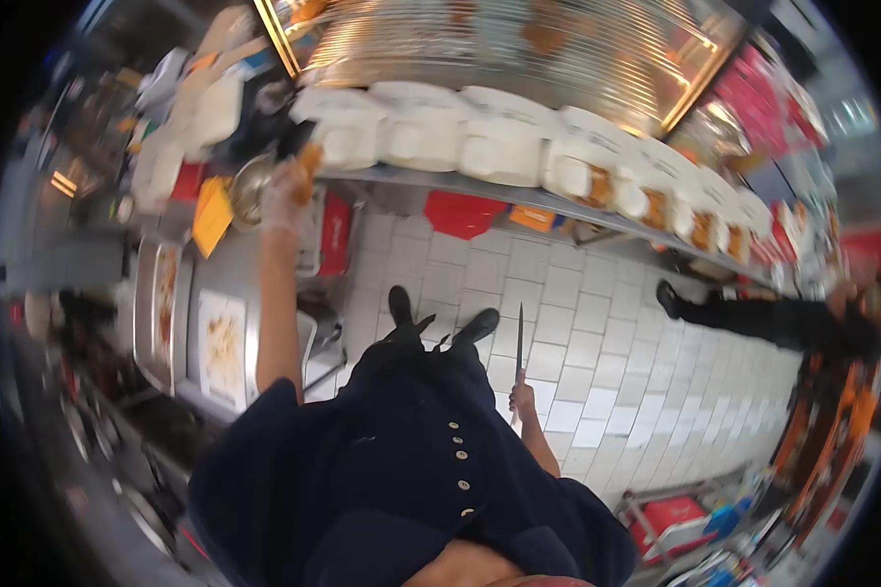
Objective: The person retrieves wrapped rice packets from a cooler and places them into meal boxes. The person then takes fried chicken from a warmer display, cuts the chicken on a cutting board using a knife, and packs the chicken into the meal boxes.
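Note:
My left hand [286, 196], in a clear glove and a little blurred, is closed on a piece of browned food [309, 166] beside the leftmost open white container [347, 144]. My right hand [523, 395] grips a long knife [520, 338] low at my right side, its blade pointing forward over the floor. Several open white containers stand in a row on the shelf ahead. Those toward the right hold browned food [654, 207]; the ones nearer my left hand show none.
A metal bowl [249, 192] and a yellow item [212, 216] lie left of my left hand. Farther left are a metal tray [154, 323] and a white board [222, 347] with food scraps. Another person [773, 318] stands at the right. Red crates [673, 523] sit at the lower right.

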Available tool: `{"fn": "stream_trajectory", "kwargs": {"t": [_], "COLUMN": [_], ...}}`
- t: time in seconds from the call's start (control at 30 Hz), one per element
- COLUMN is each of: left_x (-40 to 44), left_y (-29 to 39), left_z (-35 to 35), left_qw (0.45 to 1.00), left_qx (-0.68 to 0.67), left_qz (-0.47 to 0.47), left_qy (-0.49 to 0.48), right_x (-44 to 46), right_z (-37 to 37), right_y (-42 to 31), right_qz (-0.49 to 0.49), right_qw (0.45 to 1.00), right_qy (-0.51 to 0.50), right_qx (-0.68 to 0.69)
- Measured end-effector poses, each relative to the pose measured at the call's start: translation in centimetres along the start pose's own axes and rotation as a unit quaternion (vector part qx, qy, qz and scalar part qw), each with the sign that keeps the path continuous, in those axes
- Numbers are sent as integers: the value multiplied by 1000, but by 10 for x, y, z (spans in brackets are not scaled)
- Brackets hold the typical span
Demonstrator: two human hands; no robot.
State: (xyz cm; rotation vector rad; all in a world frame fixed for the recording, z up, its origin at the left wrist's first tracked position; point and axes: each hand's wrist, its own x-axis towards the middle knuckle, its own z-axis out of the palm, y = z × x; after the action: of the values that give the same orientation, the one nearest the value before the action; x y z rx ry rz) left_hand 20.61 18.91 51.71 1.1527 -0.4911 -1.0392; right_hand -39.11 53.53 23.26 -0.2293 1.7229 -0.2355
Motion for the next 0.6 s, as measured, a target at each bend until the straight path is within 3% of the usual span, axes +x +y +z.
{"fn": "stream_trajectory", "kwargs": {"t": [0.07, 0.13, 0.23, 0.33, 0.43, 0.47, 0.5, 0.53, 0.57, 0.6], "left_x": [-89, -149, -238, -273, -271, -267, -265, -266, -264, -266], "left_y": [-11, -46, 0, 26, -7, -6, -8, 7, 28, 44], "left_z": [-95, -248, -315, -362, -453, -462, -466, -458, -447, -443], "left_qw": [987, 945, 881, 880, 937, 907, 861, 863, 761, 624], "left_qx": [105, 188, 244, 223, 137, 269, 396, 385, 576, 739], "left_qz": [7, 19, -59, -66, 15, -10, -41, -47, -66, -82], "left_qy": [125, 266, 401, 415, 322, 324, 315, 325, 291, 241], "right_x": [7, -10, -54, -71, -95, -101, -108, -124, -177, -218], "right_z": [11, 31, 95, 178, 296, 339, 377, 417, 460, 495], "right_y": [-10, -46, -99, -130, -146, -146, -142, -141, -146, -153], "right_qz": [-69, -112, -217, -323, -502, -541, -523, -503, -430, -357], "right_qw": [988, 965, 914, 860, 769, 728, 724, 720, 750, 754], "right_qy": [14, 6, -15, -77, -162, -203, -241, -279, -310, -306], "right_qx": [-135, -235, -342, -386, -360, -369, -379, -388, -396, -459]}}
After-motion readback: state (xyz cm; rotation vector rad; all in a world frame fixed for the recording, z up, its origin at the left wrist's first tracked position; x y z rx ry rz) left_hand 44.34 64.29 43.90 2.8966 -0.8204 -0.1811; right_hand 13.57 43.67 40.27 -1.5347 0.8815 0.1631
